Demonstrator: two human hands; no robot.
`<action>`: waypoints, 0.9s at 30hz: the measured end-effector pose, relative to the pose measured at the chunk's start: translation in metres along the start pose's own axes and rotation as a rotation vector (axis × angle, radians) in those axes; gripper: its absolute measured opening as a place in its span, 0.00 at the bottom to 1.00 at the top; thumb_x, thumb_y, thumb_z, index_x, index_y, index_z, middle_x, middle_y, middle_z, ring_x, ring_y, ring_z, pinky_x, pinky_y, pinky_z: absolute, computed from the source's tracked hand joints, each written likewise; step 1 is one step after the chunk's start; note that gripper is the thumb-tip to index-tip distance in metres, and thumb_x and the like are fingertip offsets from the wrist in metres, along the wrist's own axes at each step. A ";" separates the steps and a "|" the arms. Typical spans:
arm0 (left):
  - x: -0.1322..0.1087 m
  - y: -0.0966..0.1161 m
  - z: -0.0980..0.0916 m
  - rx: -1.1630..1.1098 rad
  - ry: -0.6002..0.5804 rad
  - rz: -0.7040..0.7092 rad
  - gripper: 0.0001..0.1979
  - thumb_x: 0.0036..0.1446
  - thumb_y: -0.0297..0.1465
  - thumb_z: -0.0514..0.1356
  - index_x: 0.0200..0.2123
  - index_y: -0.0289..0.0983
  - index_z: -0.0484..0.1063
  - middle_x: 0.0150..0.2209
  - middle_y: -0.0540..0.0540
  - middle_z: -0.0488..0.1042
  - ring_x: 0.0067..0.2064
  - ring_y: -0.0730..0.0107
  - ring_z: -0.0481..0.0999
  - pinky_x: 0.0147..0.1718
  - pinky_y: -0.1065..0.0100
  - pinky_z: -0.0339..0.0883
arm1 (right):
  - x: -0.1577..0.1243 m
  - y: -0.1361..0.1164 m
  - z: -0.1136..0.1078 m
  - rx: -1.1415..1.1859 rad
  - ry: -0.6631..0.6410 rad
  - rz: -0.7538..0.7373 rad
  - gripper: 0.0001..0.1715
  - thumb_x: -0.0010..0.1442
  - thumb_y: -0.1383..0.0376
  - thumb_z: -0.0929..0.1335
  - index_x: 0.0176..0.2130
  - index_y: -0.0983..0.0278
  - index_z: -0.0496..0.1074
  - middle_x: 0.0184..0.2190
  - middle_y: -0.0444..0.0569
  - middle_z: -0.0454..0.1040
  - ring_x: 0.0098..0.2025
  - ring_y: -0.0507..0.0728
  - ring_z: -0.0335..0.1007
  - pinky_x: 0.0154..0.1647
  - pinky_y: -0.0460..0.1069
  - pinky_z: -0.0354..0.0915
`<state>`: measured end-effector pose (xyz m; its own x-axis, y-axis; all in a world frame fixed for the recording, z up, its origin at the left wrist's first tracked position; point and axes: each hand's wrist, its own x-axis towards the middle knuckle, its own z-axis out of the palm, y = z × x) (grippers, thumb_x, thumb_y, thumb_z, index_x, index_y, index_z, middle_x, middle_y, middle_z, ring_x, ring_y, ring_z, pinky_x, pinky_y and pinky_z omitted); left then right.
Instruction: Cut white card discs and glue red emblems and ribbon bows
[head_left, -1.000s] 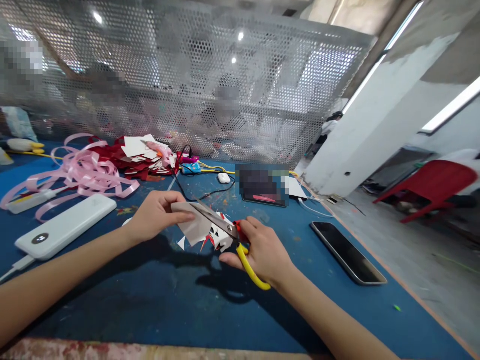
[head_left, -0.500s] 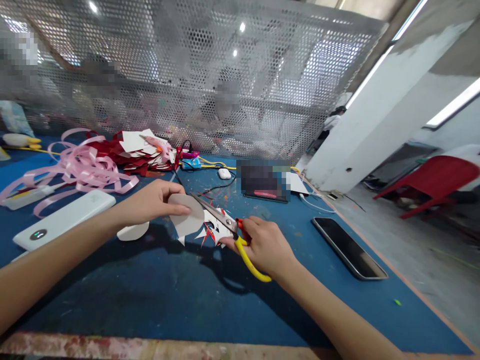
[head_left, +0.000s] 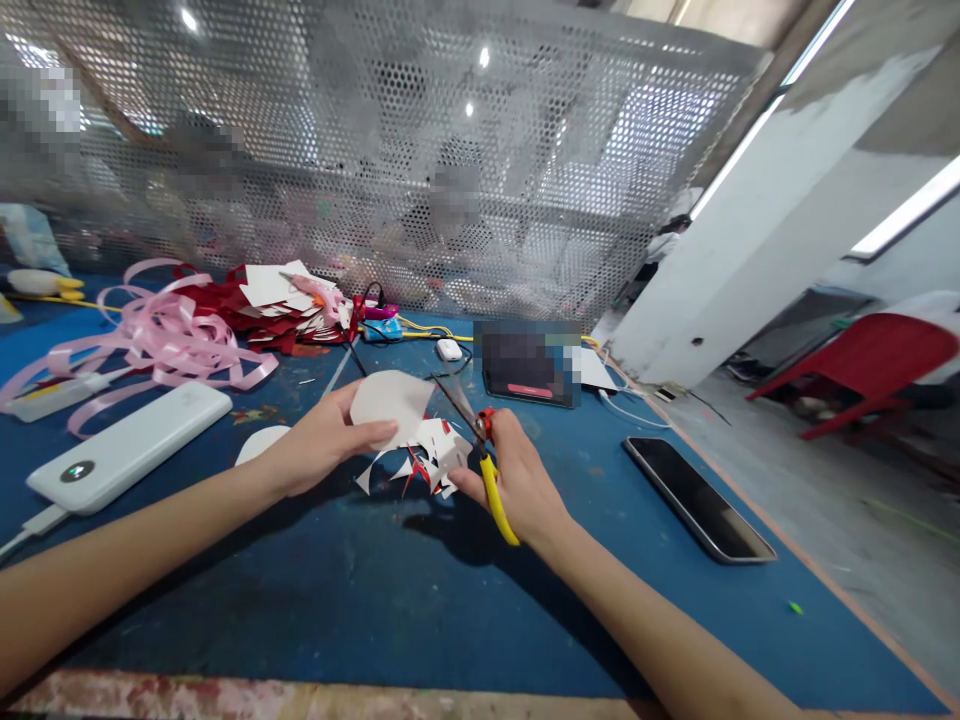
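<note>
My left hand (head_left: 328, 437) pinches a rounded piece of white paper (head_left: 390, 402) between thumb and fingers, above the table. In my right hand (head_left: 517, 475) are scissors (head_left: 491, 495) with yellow and red handles. Their blades point up and to the left, just right of the paper and apart from it. White and red paper scraps (head_left: 431, 460) lie in a small heap below the blades. Another rounded white paper piece (head_left: 259, 443) rests on the table, partly hidden behind my left forearm.
On the left of the blue table (head_left: 360, 600) are a white power bank (head_left: 131, 447) and tangled pink ribbon (head_left: 172, 325). Red and white paper sheets (head_left: 274, 300) are piled behind. A phone (head_left: 697, 498) lies right, an earbud case (head_left: 448, 349) and a dark tablet (head_left: 529, 365) farther back.
My left hand has turned the paper and shifted it slightly right and up. The scissors have swung more upright and come off the paper; a thin curved offcut now hangs over the scraps.
</note>
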<state>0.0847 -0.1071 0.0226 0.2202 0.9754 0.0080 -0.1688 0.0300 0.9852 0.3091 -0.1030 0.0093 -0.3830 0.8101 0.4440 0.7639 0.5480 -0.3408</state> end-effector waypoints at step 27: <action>-0.010 0.001 0.006 0.268 0.140 0.116 0.16 0.37 0.36 0.68 0.30 0.33 0.74 0.28 0.47 0.77 0.29 0.67 0.75 0.29 0.70 0.68 | -0.011 -0.018 -0.004 -0.061 -0.122 -0.075 0.37 0.49 0.34 0.54 0.28 0.64 0.61 0.25 0.46 0.61 0.24 0.53 0.56 0.26 0.48 0.54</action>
<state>0.0877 -0.1184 0.0241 0.0764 0.9901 0.1174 0.0781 -0.1233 0.9893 0.3018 -0.1226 0.0142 -0.4975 0.7889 0.3607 0.7594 0.5971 -0.2584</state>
